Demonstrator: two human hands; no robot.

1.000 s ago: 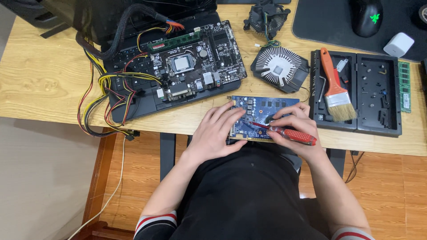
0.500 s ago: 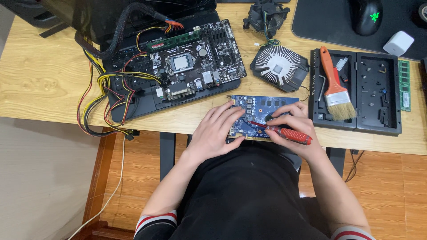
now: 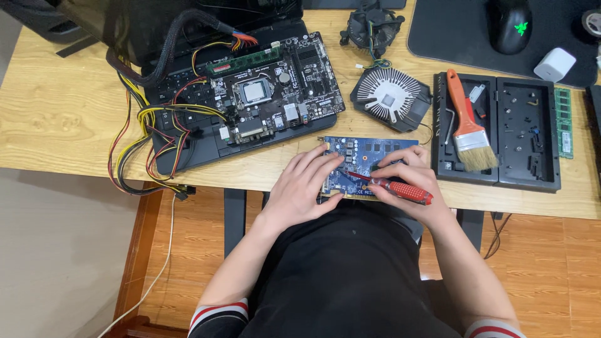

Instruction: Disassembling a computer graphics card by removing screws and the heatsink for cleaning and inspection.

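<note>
I see the blue card point(image 3: 369, 164) lying flat at the lower middle of the frame, on the near edge of the bench point(image 3: 56, 119). My left hand point(image 3: 303, 188) rests on the card's left end, its fingers point(image 3: 319, 164) spread and pressing down on the board, thumb hooked at its lower edge. My right hand point(image 3: 410, 188) sits on the card's right part, its fingers curled and pinching the red screwdriver point(image 3: 394, 186). The screwdriver lies nearly level, its handle toward the right and its tip pointing left onto the card's surface, just beside my left fingertips.

Above and left of the card sits the motherboard point(image 3: 269, 94), lying on top of a black laptop point(image 3: 188, 147), with a bundle of yellow, red and black wires point(image 3: 150, 134) trailing off its left side. Just above the card is a round heatsink point(image 3: 391, 97), and a black fan point(image 3: 369, 28) is at the top edge. To the right, an open black case point(image 3: 523, 134) holds a brush point(image 3: 466, 128) with an orange handle. A green memory stick point(image 3: 565, 122) lies just beside the case at the right. A black mouse point(image 3: 508, 25) sits on a mat point(image 3: 451, 31) at the upper right.
</note>
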